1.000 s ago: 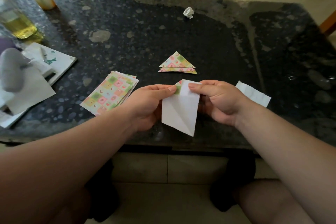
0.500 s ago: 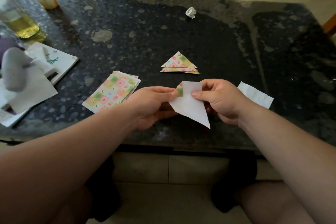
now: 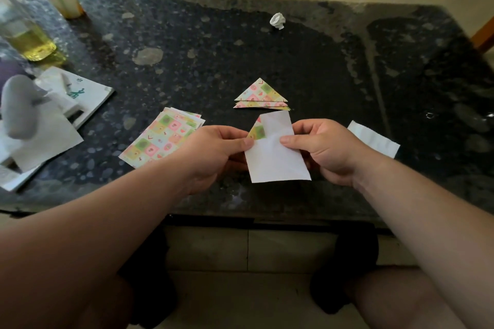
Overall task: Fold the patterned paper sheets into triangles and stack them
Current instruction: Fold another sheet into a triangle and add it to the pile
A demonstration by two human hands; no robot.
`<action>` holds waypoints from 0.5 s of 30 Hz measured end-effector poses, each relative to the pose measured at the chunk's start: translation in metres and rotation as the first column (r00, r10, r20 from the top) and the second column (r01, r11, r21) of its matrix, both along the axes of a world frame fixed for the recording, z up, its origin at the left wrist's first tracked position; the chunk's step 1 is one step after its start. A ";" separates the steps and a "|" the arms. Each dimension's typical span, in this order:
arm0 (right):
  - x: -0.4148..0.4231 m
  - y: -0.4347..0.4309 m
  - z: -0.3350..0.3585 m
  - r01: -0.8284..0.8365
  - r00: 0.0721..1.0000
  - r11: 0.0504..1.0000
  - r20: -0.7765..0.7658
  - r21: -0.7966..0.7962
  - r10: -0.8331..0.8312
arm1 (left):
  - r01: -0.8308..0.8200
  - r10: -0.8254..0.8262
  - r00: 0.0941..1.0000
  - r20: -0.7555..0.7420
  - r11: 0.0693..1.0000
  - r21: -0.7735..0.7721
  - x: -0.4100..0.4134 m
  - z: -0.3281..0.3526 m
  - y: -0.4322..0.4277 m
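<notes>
I hold a partly folded paper sheet [image 3: 275, 160] between both hands over the near part of the dark speckled tabletop [image 3: 334, 67]. My left hand [image 3: 213, 152] pinches its left edge, thumb on top, and my right hand [image 3: 323, 149] pinches its right edge the same way. The white back of the sheet faces me, with a patterned corner showing at its upper left. At 12 o'clock from the sheet, just beyond it, the finished triangles [image 3: 260, 95] lie stacked with their points away from me. At 9 o'clock, beyond my left hand, the pile of flat patterned sheets [image 3: 160, 139] is fanned slightly. At 3 o'clock, past my right hand, lies a white paper strip [image 3: 374, 139]. Far off at 12 o'clock sits a crumpled paper ball [image 3: 277, 20].
</notes>
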State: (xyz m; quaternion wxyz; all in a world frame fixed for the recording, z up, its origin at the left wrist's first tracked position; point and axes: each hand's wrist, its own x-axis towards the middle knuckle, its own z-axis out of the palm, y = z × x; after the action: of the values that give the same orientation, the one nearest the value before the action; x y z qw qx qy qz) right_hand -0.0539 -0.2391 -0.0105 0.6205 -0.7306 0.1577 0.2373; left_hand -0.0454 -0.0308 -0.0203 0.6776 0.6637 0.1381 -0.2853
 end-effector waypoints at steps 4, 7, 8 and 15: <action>-0.007 0.009 -0.001 0.000 1.000 0.998 0.016 0.065 -0.001 | 0.003 -0.006 0.998 0.061 0.998 0.056 -0.002 -0.002 0.000; -0.011 0.018 -0.002 0.012 0.999 0.996 0.028 0.090 -0.015 | 0.067 -0.078 0.988 0.136 0.994 0.085 -0.006 -0.002 -0.001; -0.013 0.021 -0.003 0.015 0.999 0.997 0.036 0.077 -0.018 | 0.080 -0.094 0.984 0.154 0.992 0.093 -0.007 -0.002 -0.001; -0.014 0.023 0.004 0.077 0.993 0.995 0.085 0.066 -0.083 | 0.031 -0.028 0.998 0.048 0.998 -0.060 -0.011 0.007 0.001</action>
State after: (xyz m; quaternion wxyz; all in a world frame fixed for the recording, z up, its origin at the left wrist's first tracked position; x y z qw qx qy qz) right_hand -0.0682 -0.2162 -0.0065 0.6584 -0.7136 0.1522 0.1848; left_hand -0.0566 -0.0294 -0.0132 0.6961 0.6513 0.1038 -0.2837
